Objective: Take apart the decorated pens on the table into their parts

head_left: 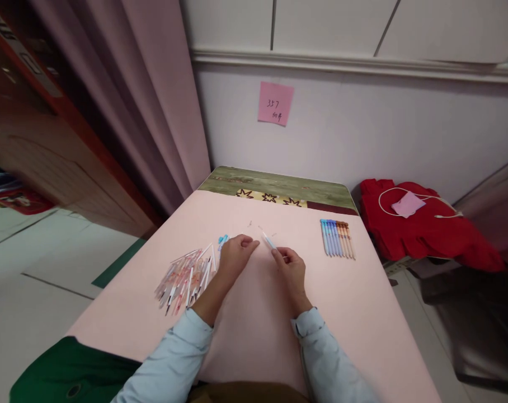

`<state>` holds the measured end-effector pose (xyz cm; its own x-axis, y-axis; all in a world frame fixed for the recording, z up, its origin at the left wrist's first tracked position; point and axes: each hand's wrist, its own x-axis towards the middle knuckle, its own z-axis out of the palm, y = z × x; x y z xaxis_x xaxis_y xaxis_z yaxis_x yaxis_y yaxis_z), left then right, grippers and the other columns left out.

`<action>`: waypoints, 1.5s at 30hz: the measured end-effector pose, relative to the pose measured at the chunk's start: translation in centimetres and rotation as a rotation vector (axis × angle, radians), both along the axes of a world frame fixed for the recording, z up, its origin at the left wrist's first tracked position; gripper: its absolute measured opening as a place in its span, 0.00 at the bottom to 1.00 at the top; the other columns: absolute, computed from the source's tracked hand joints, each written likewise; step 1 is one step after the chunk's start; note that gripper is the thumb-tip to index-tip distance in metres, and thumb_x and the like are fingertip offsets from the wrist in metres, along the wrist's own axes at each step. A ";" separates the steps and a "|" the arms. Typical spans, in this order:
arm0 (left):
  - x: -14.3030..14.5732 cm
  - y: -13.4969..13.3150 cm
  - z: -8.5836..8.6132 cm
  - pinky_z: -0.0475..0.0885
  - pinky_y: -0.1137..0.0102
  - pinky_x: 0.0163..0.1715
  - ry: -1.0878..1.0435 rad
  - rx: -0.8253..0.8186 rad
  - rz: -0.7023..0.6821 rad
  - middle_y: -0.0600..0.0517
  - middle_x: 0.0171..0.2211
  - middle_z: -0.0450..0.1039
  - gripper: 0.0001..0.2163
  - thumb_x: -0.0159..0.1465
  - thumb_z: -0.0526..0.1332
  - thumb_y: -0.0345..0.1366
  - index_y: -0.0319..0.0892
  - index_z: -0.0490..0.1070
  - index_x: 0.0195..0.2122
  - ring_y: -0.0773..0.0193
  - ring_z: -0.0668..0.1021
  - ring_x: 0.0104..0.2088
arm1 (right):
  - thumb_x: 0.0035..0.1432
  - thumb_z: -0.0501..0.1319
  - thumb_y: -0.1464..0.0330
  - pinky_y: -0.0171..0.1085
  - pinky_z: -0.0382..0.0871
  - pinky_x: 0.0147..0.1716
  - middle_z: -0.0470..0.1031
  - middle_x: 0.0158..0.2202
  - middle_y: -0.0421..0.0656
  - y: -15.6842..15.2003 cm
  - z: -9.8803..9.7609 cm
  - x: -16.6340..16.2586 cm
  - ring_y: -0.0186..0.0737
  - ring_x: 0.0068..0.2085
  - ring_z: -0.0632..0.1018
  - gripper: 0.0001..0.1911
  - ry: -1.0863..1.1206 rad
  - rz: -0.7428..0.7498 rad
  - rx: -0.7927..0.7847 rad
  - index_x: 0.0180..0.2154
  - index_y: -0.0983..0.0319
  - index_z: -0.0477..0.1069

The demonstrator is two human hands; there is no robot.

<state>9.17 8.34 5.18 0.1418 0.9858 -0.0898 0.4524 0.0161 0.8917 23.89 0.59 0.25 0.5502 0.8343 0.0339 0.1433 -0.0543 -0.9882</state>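
Note:
In the head view my right hand (291,270) pinches a slim light-blue pen barrel (268,240), its pale end pointing up and to the left. My left hand (236,256) is just left of the barrel, thumb and fingers drawn together; whatever it holds, if anything, is too small to make out. A few tiny pieces (250,224) lie on the table beyond the hands. Small bright-blue parts (222,240) sit beside my left hand. Left of it is a loose pile of pen parts and refills (182,282), white, clear and pinkish.
A row of finished-looking pens (337,239), blue and beige with brown tops, lies at the right of the pink-covered table (346,313). A red cloth (413,229) with a white cable is beyond the right edge. A pink note (275,104) hangs on the wall.

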 end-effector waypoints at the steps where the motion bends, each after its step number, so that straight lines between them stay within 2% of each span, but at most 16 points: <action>1: 0.6 0.0 -0.1 0.67 0.69 0.27 -0.165 -0.104 -0.003 0.45 0.32 0.78 0.12 0.55 0.68 0.45 0.41 0.77 0.33 0.57 0.79 0.31 | 0.55 0.64 0.54 0.37 0.67 0.32 0.78 0.32 0.44 0.0 0.2 -0.2 0.39 0.31 0.73 0.17 -0.022 0.006 0.013 0.35 0.62 0.78; 3: 1.6 0.1 -0.5 0.64 0.72 0.21 -0.430 -0.289 0.026 0.45 0.33 0.78 0.16 0.52 0.70 0.46 0.39 0.77 0.34 0.62 0.78 0.27 | 0.56 0.64 0.55 0.37 0.68 0.33 0.78 0.33 0.44 0.1 0.4 -0.5 0.39 0.32 0.74 0.16 -0.078 0.015 0.039 0.34 0.62 0.78; 5: 2.3 0.3 -1.0 0.62 0.75 0.18 -0.574 -0.377 0.068 0.46 0.32 0.78 0.17 0.48 0.72 0.44 0.37 0.76 0.33 0.65 0.77 0.25 | 0.56 0.64 0.55 0.36 0.68 0.33 0.77 0.32 0.44 0.1 0.4 -0.7 0.39 0.31 0.74 0.16 -0.125 0.035 0.062 0.34 0.62 0.78; 8: 2.4 1.5 -1.6 0.61 0.78 0.16 -0.666 -0.367 0.148 0.47 0.29 0.78 0.13 0.49 0.72 0.38 0.35 0.75 0.31 0.70 0.75 0.22 | 0.56 0.63 0.57 0.36 0.67 0.32 0.77 0.30 0.43 0.1 0.1 -0.5 0.39 0.31 0.74 0.14 -0.169 0.073 0.055 0.32 0.61 0.79; 11: 1.7 3.6 -2.0 0.61 0.79 0.15 -0.710 -0.296 0.310 0.46 0.27 0.78 0.09 0.54 0.69 0.34 0.35 0.72 0.29 0.71 0.74 0.19 | 0.55 0.64 0.58 0.36 0.67 0.32 0.78 0.29 0.42 0.1 -0.4 0.0 0.39 0.30 0.74 0.13 -0.206 0.096 -0.024 0.31 0.61 0.79; 14: 1.2 5.7 -2.1 0.67 0.76 0.16 -0.697 -0.245 0.412 0.47 0.25 0.77 0.06 0.58 0.65 0.32 0.37 0.69 0.29 0.70 0.74 0.17 | 0.55 0.63 0.57 0.36 0.66 0.32 0.78 0.29 0.43 0.2 -0.7 0.5 0.40 0.31 0.75 0.14 -0.224 0.062 -0.097 0.31 0.60 0.80; 18: 1.7 7.1 -2.5 0.72 0.73 0.18 -0.607 -0.201 0.424 0.50 0.23 0.76 0.05 0.62 0.62 0.33 0.38 0.66 0.31 0.68 0.74 0.15 | 0.57 0.59 0.56 0.37 0.66 0.32 0.79 0.31 0.44 0.4 -1.0 1.2 0.42 0.32 0.76 0.18 -0.204 -0.054 -0.109 0.36 0.62 0.80; 24: 3.9 7.3 -3.9 0.68 0.74 0.15 -0.490 -0.257 0.350 0.49 0.22 0.75 0.06 0.62 0.61 0.34 0.38 0.66 0.31 0.66 0.75 0.16 | 0.57 0.57 0.58 0.37 0.68 0.32 0.79 0.31 0.45 0.8 -1.2 1.3 0.42 0.31 0.76 0.19 -0.159 -0.096 -0.082 0.43 0.63 0.78; 28: 4.2 8.1 -3.8 0.62 0.75 0.13 -0.388 -0.251 0.315 0.48 0.21 0.74 0.07 0.59 0.63 0.35 0.37 0.69 0.28 0.65 0.75 0.15 | 0.57 0.58 0.58 0.37 0.69 0.32 0.79 0.33 0.45 1.0 -0.8 0.8 0.41 0.32 0.77 0.19 -0.114 -0.060 -0.105 0.43 0.63 0.77; 32: 2.3 8.1 -2.8 0.61 0.75 0.15 -0.303 -0.156 0.312 0.49 0.25 0.77 0.07 0.56 0.64 0.35 0.38 0.74 0.34 0.68 0.73 0.16 | 0.54 0.61 0.59 0.36 0.69 0.31 0.78 0.33 0.42 1.1 -0.8 0.3 0.39 0.30 0.77 0.17 -0.093 -0.062 -0.106 0.43 0.60 0.74; 34: 0.5 7.4 -2.5 0.64 0.75 0.18 -0.256 -0.016 0.318 0.49 0.29 0.78 0.09 0.56 0.63 0.35 0.39 0.76 0.37 0.70 0.73 0.18 | 0.53 0.62 0.59 0.36 0.69 0.31 0.78 0.32 0.41 0.9 -0.8 0.1 0.39 0.30 0.77 0.15 -0.118 -0.052 -0.111 0.41 0.59 0.74; 37: -2.4 5.7 -2.5 0.68 0.73 0.22 -0.270 0.171 0.352 0.48 0.35 0.79 0.11 0.58 0.60 0.38 0.40 0.76 0.39 0.70 0.73 0.21 | 0.55 0.61 0.58 0.35 0.67 0.29 0.76 0.26 0.38 0.7 -0.8 -0.4 0.39 0.28 0.76 0.12 -0.203 -0.022 -0.155 0.37 0.58 0.74; 41: -4.9 3.8 -2.7 0.68 0.73 0.24 -0.362 0.203 0.413 0.48 0.34 0.79 0.12 0.57 0.61 0.39 0.39 0.76 0.38 0.70 0.71 0.21 | 0.56 0.61 0.56 0.35 0.65 0.28 0.74 0.23 0.37 0.9 -0.8 -2.2 0.39 0.27 0.75 0.12 -0.277 -0.001 -0.175 0.35 0.57 0.74; 45: -5.2 3.3 -2.6 0.67 0.74 0.23 -0.422 0.183 0.393 0.47 0.33 0.79 0.12 0.57 0.61 0.39 0.38 0.76 0.37 0.71 0.70 0.21 | 0.55 0.63 0.55 0.34 0.66 0.29 0.76 0.25 0.37 1.2 -0.8 -4.1 0.38 0.27 0.76 0.13 -0.231 0.171 -0.088 0.35 0.57 0.77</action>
<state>3.95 11.66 2.62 -0.2497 0.9657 0.0713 0.0505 -0.0606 0.9969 19.80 1.78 -0.56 0.3877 0.9194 0.0656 0.3782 -0.0937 -0.9210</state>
